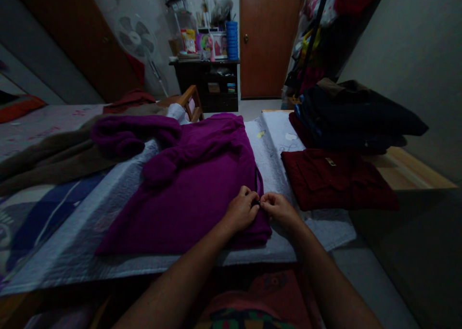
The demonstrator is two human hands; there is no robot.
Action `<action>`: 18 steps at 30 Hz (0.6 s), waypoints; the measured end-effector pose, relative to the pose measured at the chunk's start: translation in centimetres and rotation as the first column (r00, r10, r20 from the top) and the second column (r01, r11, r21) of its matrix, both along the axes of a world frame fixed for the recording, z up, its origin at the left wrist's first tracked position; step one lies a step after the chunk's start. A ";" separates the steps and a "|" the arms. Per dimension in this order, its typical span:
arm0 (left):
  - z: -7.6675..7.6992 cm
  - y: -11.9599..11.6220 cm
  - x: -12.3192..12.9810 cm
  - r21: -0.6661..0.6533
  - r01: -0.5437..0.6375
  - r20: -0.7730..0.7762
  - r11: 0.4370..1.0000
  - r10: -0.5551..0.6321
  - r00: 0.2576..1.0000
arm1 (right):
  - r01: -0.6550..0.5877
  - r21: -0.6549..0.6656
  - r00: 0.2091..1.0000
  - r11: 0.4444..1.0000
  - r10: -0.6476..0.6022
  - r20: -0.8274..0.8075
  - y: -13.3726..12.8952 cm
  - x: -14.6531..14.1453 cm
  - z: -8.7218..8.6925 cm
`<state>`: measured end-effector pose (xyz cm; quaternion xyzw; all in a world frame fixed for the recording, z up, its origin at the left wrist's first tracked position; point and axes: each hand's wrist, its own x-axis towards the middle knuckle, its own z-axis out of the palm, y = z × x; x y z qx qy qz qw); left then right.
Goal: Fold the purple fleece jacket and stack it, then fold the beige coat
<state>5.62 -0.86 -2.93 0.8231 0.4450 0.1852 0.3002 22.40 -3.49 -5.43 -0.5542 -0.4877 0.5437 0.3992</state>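
At the far left a brown garment (50, 153) is lying, with some purple cloth resting over it. In the middle, the purple garment (205, 189) is spreading over a pale cover (90, 242), one sleeve crossing its upper part. The step in hand, as I judge it, is a fine handling of the garment's right edge — just at the near end of a dark strip (256, 177). This is probably calling for a small, steady pinch rather than a wide pull. The left hand (244, 208) is resting over the cloth, its fingers curling down to this edge. The right hand (279, 208) is facing it from the right, thumb and forefinger pinching. Both hands are nearly touching and seem to be clamping the edge — what exactly is between the fingertips is too small to tell. Farther right, a dark red folded garment (335, 182) is lying apart.
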 end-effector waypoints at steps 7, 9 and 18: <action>-0.2 1.2 0.5 -0.118 -0.047 0.010 0.992 0.049 0.999 | -0.020 0.055 1.000 0.998 0.019 0.015 -0.4 0.1 -0.6; -0.3 1.4 0.8 -0.153 -0.097 0.027 0.983 0.103 0.994 | -0.034 0.096 0.998 0.995 0.029 0.053 -0.6 0.1 -0.6; -0.5 1.1 1.6 -0.181 -0.292 0.058 0.939 0.307 0.950 | -0.036 0.201 0.992 0.979 0.011 0.125 -1.0 0.0 -0.6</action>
